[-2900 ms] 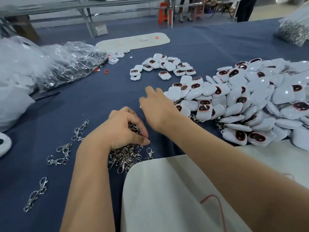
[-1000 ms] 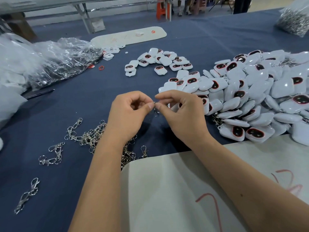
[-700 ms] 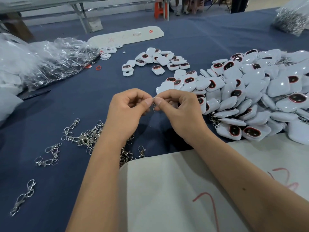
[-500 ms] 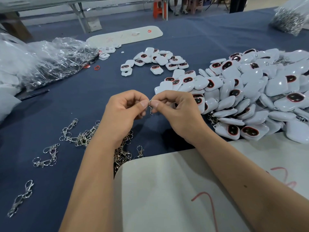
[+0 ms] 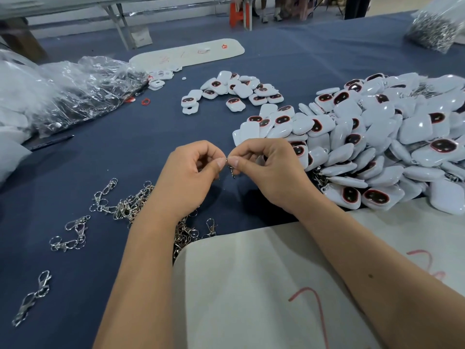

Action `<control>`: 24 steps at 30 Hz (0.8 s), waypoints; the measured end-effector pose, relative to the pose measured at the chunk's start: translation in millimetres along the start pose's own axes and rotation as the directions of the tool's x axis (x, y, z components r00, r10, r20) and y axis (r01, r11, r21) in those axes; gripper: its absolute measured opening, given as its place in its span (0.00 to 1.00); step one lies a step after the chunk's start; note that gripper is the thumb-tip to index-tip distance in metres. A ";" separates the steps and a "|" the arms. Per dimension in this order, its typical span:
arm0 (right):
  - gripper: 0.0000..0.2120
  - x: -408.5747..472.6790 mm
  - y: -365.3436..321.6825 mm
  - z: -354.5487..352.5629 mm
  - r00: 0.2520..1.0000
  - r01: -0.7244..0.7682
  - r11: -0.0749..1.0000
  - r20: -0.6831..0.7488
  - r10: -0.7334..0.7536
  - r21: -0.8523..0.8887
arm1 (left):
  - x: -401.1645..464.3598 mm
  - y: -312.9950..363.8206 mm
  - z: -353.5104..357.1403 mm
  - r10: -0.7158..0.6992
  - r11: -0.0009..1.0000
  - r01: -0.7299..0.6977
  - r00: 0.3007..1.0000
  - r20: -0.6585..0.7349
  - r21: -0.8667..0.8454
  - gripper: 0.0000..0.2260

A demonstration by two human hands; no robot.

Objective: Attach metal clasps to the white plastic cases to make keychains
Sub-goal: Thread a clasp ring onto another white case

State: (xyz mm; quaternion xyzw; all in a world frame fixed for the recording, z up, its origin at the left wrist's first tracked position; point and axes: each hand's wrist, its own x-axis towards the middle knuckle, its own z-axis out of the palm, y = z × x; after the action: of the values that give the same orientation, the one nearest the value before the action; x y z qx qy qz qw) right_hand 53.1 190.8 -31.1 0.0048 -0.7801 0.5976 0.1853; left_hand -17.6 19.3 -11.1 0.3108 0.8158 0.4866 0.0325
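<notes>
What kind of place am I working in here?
Probably a small assembly workshop: a big heap of white cases, loose metal clasps on a blue-covered table, and bagged parts.

blue-covered table point(image 5: 314, 54), orange stool point(image 5: 239, 13) beyond

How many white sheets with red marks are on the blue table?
2. One white sheet lies at the near edge under the right forearm; the second sheet lies far off, beyond the small cluster of white cases. Others may lie out of view.
</notes>
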 end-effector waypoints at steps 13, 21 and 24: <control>0.07 1.9 -2.3 0.9 0.998 -0.035 0.999 -0.049 0.034 -0.022 | 1.4 11.2 13.0 0.084 0.994 -0.070 0.982 -0.172 0.082 0.07; 0.06 1.5 1.2 0.2 0.990 0.044 0.962 -0.120 -0.079 -0.270 | 1.2 8.5 10.6 0.135 0.981 -0.116 0.984 -0.120 0.155 0.07; 0.06 1.5 -1.4 -0.7 0.973 0.127 0.862 -0.109 -0.205 -0.490 | 1.3 8.1 12.3 0.166 0.966 -0.142 0.982 -0.095 0.216 0.07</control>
State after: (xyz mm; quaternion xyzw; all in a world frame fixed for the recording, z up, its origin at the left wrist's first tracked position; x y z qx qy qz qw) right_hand 52.2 191.4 -29.2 -0.0212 -0.8832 0.3659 0.2925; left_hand -10.5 32.2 -10.6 0.3469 0.8363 0.4161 -0.0843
